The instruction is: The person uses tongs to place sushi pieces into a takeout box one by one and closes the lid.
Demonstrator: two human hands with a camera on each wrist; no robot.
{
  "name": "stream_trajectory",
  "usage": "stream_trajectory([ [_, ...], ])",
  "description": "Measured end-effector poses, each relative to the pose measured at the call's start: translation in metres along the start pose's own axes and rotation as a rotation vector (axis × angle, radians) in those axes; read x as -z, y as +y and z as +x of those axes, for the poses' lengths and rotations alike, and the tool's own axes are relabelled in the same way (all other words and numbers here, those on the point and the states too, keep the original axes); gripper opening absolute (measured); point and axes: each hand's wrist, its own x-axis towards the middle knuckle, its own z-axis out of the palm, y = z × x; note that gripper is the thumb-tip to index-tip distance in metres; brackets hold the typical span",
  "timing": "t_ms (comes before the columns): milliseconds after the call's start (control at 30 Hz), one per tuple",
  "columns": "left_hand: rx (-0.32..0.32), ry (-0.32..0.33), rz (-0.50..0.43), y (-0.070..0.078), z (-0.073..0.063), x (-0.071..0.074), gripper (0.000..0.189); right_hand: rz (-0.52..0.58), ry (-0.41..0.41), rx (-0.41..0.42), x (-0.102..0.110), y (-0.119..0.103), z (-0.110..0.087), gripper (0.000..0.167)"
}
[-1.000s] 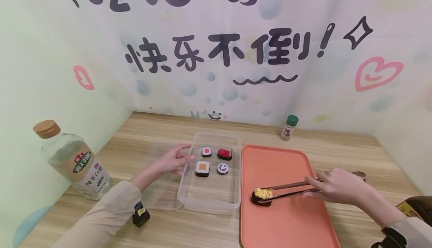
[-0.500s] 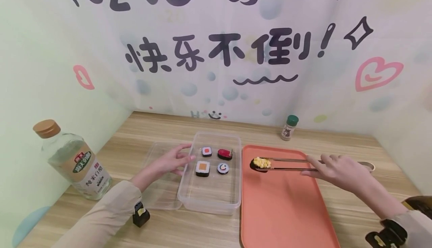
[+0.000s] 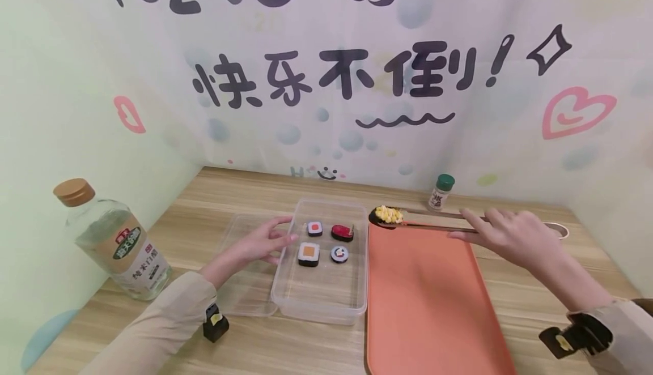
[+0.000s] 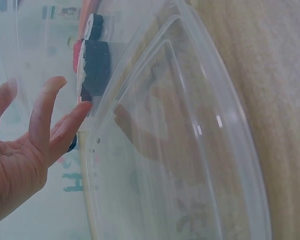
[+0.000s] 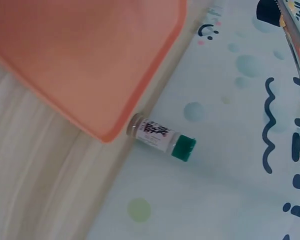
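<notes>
My right hand [image 3: 510,236] grips brown tongs [image 3: 439,214]. Their tips pinch a sushi piece with a yellow topping [image 3: 389,215], held up over the far left corner of the orange tray [image 3: 433,307]. My left hand [image 3: 262,243] is at the left wall of a clear plastic container [image 3: 320,311], fingers spread and loosely bent. Whether every fingertip touches the wall I cannot tell. Inside the container lie several sushi pieces, among them a red-topped one [image 3: 342,232] and a square one with an orange centre [image 3: 308,254]. The right wrist view cuts off most of the right hand.
A flat clear lid [image 3: 245,298] lies left of the container, partly under the left arm. A large vinegar bottle [image 3: 122,244] stands at the far left. Behind the tray is a small green-capped shaker [image 3: 441,192]. A printed cloth [image 3: 326,80] hangs at the table's back edge.
The right hand has raised the tongs and the yellow-topped sushi from the tray's middle, away from me and upward to its far left corner. The left hand stays at the container.
</notes>
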Motion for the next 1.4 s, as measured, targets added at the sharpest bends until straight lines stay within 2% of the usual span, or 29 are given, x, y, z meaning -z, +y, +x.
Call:
stream_trajectory([
  [267, 0.003, 0.003, -0.015, 0.001, -0.001, 0.001, 0.067, 0.034, 0.041, -0.059, -0.004, 0.003, 0.029, 0.039],
  [600, -0.006, -0.005, -0.019, 0.001, -0.001, 0.000, 0.068, 0.034, 0.154, -0.010, -0.011, -0.012, 0.079, 0.046],
  [800, -0.009, 0.002, -0.015, 0.000, -0.001, 0.000, 0.066, 0.067, 0.171, 0.022, -0.016, -0.025, 0.102, 0.047],
  [1000, -0.023, -0.001, -0.020, -0.001, -0.002, 0.001, 0.063, 0.093, 0.172, 0.045, -0.027, -0.037, 0.112, 0.044],
  [1200, -0.033, -0.002, -0.009, -0.002, 0.000, 0.000, 0.058, 0.083, 0.129, 0.100, -0.033, -0.049, 0.114, 0.045],
  [1400, -0.017, 0.005, -0.003, -0.004, 0.000, 0.001, 0.062, 0.085, 0.077, 0.141, -0.036, -0.068, 0.114, 0.048],
])
